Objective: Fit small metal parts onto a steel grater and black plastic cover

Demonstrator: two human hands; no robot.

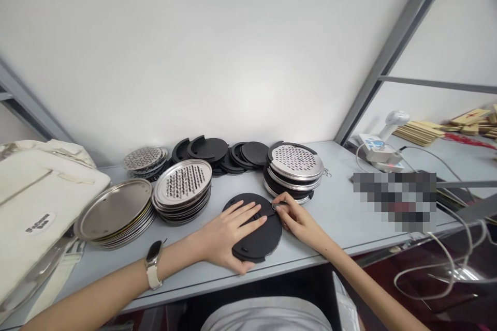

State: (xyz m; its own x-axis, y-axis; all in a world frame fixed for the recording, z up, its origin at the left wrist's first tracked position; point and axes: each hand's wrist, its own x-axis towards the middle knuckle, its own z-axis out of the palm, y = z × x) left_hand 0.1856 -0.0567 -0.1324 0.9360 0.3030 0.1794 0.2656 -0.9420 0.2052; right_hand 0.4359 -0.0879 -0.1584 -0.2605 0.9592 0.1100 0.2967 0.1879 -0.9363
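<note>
A round black plastic disc [267, 235] lies on the grey table near its front edge. My left hand [233, 232] rests flat across it with fingers spread and the thumb at the near rim. At the disc's right upper edge, my right hand [293, 217] is closed, pinching a small metal ring [274, 207] between thumb and fingers. Just behind stands a stack of steel grater discs and black holders [295, 160], with small metal rings [326, 172] beside it. To the left is another stack of grater discs [186, 181].
Plain steel plates [116, 209] are stacked at left, beside a cream bag [42, 201]. Loose black holders [209, 150] and perforated discs [143, 158] lie along the wall. Rightward are a white handheld device [394, 121], cables [446, 258] and wooden boards [419, 132].
</note>
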